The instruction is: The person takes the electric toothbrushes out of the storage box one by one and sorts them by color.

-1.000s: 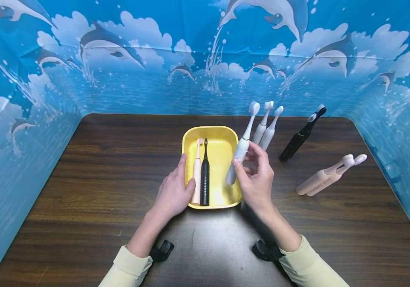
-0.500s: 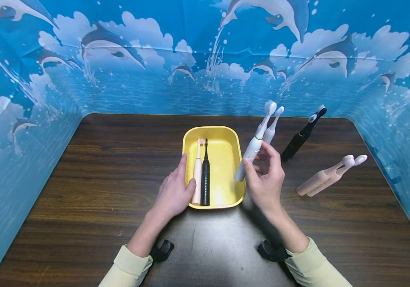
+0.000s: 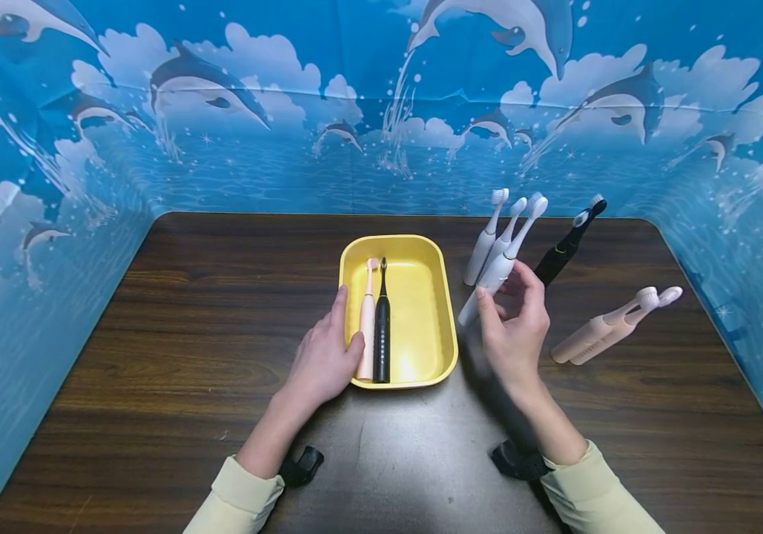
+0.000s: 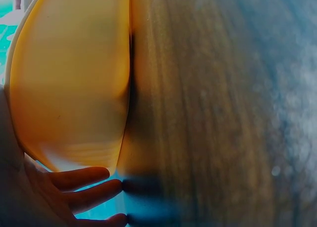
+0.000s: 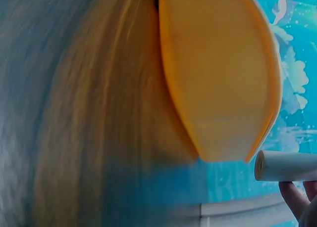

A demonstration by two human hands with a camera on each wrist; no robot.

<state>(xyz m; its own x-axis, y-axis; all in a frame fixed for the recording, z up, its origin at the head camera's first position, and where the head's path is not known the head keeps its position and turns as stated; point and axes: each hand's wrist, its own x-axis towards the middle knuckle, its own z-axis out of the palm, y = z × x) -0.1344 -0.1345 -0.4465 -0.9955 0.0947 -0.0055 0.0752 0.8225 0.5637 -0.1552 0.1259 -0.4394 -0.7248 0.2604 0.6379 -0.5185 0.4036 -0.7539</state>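
Observation:
My right hand [image 3: 517, 326] pinches a white electric toothbrush [image 3: 496, 274] between thumb and fingers, its head tilted up and to the right, just right of the yellow tray [image 3: 451, 319]. In the right wrist view the handle's round bottom end [image 5: 283, 166] shows above the fingertips. My left hand [image 3: 323, 352] rests against the tray's left side with the thumb over the rim. Its other fingers [image 4: 96, 195] stretch out straight along the outside in the left wrist view. Inside the tray, a pink toothbrush [image 3: 367, 326] and a black toothbrush [image 3: 382, 334] lie side by side.
Two white toothbrushes [image 3: 481, 256] stand behind the held one. A black pair [image 3: 555, 259] stands to their right, partly behind my right fingers. Nearer, at the right, is a pink pair [image 3: 598, 337]. A dolphin-print cloth [image 3: 354, 163] borders the dark wooden table [image 3: 221, 319].
The right hand has carried the white toothbrush rightward from over the tray's right side to beyond its rim, in front of the standing white ones. The left hand and tray stay in place.

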